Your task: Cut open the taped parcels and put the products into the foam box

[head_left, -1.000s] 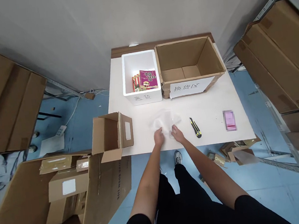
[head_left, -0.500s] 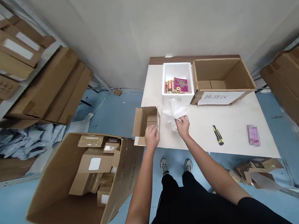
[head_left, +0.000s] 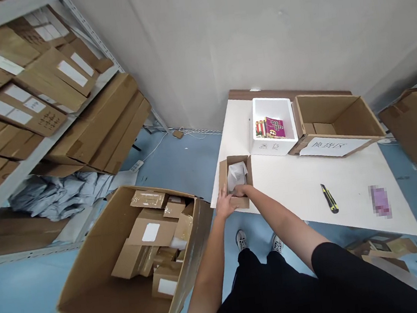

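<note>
A small open cardboard box (head_left: 248, 172) stands at the left front corner of the white table. Inside it lies a crumpled white packing sheet (head_left: 236, 173). My left hand (head_left: 224, 205) holds the box's near left side, its fingers over the edge. My right hand (head_left: 239, 190) reaches into the near end of the box, closed at the near end of the sheet; its fingertips are partly hidden.
On the table (head_left: 287, 182) are a white foam box (head_left: 273, 146) with colourful packets (head_left: 275, 128), a larger cardboard box (head_left: 342, 136) with a paper sign, a cutter knife (head_left: 329, 199) and a blurred purple item (head_left: 380, 201). A big carton (head_left: 93, 270) of parcels stands left, near loaded shelves (head_left: 87, 115).
The white sheet has gone from above the table into the small box, with my right hand following it. My left hand has shifted to the box's near left side. The view has turned left.
</note>
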`<state>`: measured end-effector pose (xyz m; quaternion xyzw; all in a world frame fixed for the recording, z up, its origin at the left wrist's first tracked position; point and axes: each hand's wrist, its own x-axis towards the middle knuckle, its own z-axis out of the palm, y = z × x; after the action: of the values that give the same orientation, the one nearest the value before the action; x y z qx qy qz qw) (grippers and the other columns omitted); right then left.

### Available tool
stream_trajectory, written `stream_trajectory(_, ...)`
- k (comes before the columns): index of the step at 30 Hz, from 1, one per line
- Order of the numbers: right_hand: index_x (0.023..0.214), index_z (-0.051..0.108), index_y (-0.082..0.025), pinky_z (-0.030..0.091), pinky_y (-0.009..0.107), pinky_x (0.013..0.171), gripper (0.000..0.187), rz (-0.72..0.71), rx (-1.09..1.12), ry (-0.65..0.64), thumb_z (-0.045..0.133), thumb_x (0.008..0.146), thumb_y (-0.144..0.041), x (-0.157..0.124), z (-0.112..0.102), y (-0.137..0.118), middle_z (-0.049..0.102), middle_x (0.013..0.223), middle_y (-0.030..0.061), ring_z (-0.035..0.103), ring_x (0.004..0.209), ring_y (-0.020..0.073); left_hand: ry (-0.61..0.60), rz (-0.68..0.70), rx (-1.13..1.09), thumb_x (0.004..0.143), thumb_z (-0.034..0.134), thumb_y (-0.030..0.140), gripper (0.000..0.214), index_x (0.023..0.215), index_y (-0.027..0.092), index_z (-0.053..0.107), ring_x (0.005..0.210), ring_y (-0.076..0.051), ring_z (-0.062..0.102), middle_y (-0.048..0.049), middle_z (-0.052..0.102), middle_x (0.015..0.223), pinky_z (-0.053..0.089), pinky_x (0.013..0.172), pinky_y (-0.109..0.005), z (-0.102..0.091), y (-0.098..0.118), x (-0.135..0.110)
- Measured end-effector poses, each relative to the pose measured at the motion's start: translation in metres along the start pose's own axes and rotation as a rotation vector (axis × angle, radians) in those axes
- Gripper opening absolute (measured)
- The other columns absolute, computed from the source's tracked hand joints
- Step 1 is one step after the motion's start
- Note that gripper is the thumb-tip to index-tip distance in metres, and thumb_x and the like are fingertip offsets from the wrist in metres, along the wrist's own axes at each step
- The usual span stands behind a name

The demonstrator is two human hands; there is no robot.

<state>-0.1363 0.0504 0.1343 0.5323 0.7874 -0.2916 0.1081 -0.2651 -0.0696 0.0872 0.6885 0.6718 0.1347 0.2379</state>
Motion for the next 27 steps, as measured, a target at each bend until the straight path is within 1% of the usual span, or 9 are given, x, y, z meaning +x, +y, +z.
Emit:
stream_trajectory(3, 0.098, 0.077, -0.012, 0.056, 0.033, 0.082, 0.018, -0.020, -0.020, -0.035, 0.076, 0.088, -0.027, -0.018, 0.003, 0.002, 0.078, 0.091, 0.0110, 0.073, 0.086, 0.0248, 0.031, -0.009, 0.071, 0.087, 0.077, 0.024, 0.018, 0.105, 0.024, 0.080, 0.153, -0.040, 0.039, -0.0073, 0.030, 0.174, 0.047, 0.116, -0.057, 0.001, 0.008, -0.003)
stream_trajectory(5, 0.112, 0.075, -0.011, 0.055, 0.037, 0.092, 0.026, -0.016, -0.022, 0.044, 0.071, 0.092, -0.027, -0.037, 0.000, 0.007, 0.077, 0.110, 0.0177, 0.071, 0.105, 0.0295, 0.107, -0.002, 0.116, 0.092, 0.069, 0.020, 0.014, 0.100, 0.026, 0.080, 0.151, -0.039, 0.041, -0.0046, 0.036, 0.172, 0.048, 0.114, -0.060, 0.000, 0.018, -0.002)
stream_trajectory(8, 0.126, 0.071, -0.015, 0.045, 0.050, 0.112, 0.035, -0.005, -0.016, 0.379, 0.063, 0.098, -0.035, -0.078, -0.008, 0.032, 0.063, 0.142, 0.0225, 0.052, 0.138, 0.0375, 0.212, 0.081, 0.133, 0.093, 0.067, 0.016, 0.021, 0.104, 0.029, 0.079, 0.156, -0.038, 0.033, -0.0017, 0.038, 0.171, 0.043, 0.118, -0.062, -0.001, 0.043, 0.002)
stream_trajectory(10, 0.128, 0.071, -0.016, 0.034, 0.060, 0.120, 0.046, 0.013, -0.007, 0.622, 0.070, 0.093, -0.045, -0.110, -0.014, 0.063, 0.049, 0.158, 0.0227, 0.033, 0.152, 0.0438, 0.239, 0.152, 0.118, 0.093, 0.067, 0.015, 0.025, 0.108, 0.031, 0.079, 0.160, -0.039, 0.026, -0.0008, 0.037, 0.171, 0.039, 0.122, -0.063, -0.001, 0.067, 0.009)
stream_trajectory(13, 0.134, 0.068, -0.016, 0.025, 0.066, 0.123, 0.069, 0.090, 0.024, 0.746, 0.084, 0.078, -0.053, -0.157, -0.019, 0.122, 0.029, 0.171, 0.0218, 0.012, 0.160, 0.0490, 0.207, 0.271, 0.077, 0.092, 0.067, 0.014, 0.026, 0.107, 0.031, 0.079, 0.162, -0.038, 0.019, 0.0008, 0.035, 0.172, 0.035, 0.125, -0.064, 0.005, 0.115, 0.026)
stream_trajectory(16, 0.136, 0.066, -0.018, 0.022, 0.069, 0.123, 0.074, 0.230, 0.069, 0.791, 0.090, 0.073, -0.048, -0.202, -0.020, 0.189, 0.020, 0.175, 0.0204, 0.007, 0.161, 0.0485, 0.166, 0.407, 0.037, 0.092, 0.069, 0.014, 0.024, 0.107, 0.030, 0.078, 0.162, -0.037, 0.021, 0.0001, 0.034, 0.172, 0.035, 0.126, -0.064, 0.024, 0.176, 0.048)
stream_trajectory(19, 0.131, 0.070, -0.019, 0.024, 0.067, 0.124, 0.065, 0.374, 0.141, 0.863, 0.092, 0.073, -0.037, -0.250, -0.018, 0.260, 0.018, 0.176, 0.0173, 0.006, 0.162, 0.0466, 0.133, 0.564, -0.003, 0.094, 0.068, 0.017, 0.021, 0.106, 0.030, 0.078, 0.161, -0.034, 0.028, 0.0006, 0.038, 0.171, 0.043, 0.122, -0.061, 0.058, 0.251, 0.066)
stream_trajectory(23, 0.118, 0.078, -0.024, 0.026, 0.065, 0.125, 0.040, 0.510, 0.276, 0.965, 0.088, 0.080, -0.031, -0.330, -0.009, 0.359, 0.023, 0.176, 0.0100, 0.015, 0.162, 0.0409, 0.045, 0.736, -0.077, 0.096, 0.063, 0.014, 0.020, 0.101, 0.028, 0.077, 0.158, -0.031, 0.034, 0.0007, 0.036, 0.172, 0.054, 0.114, -0.050, 0.121, 0.369, 0.074)
stream_trajectory(27, 0.099, 0.082, -0.024, 0.039, 0.054, 0.123, 0.014, 0.603, 0.452, 1.147, 0.076, 0.090, -0.032, -0.429, 0.020, 0.444, 0.027, 0.175, 0.0060, 0.032, 0.158, 0.0341, -0.077, 0.948, -0.166, 0.093, 0.066, 0.012, 0.022, 0.104, 0.027, 0.077, 0.155, -0.029, 0.039, 0.0003, 0.036, 0.172, 0.050, 0.120, -0.049, 0.192, 0.494, 0.060)
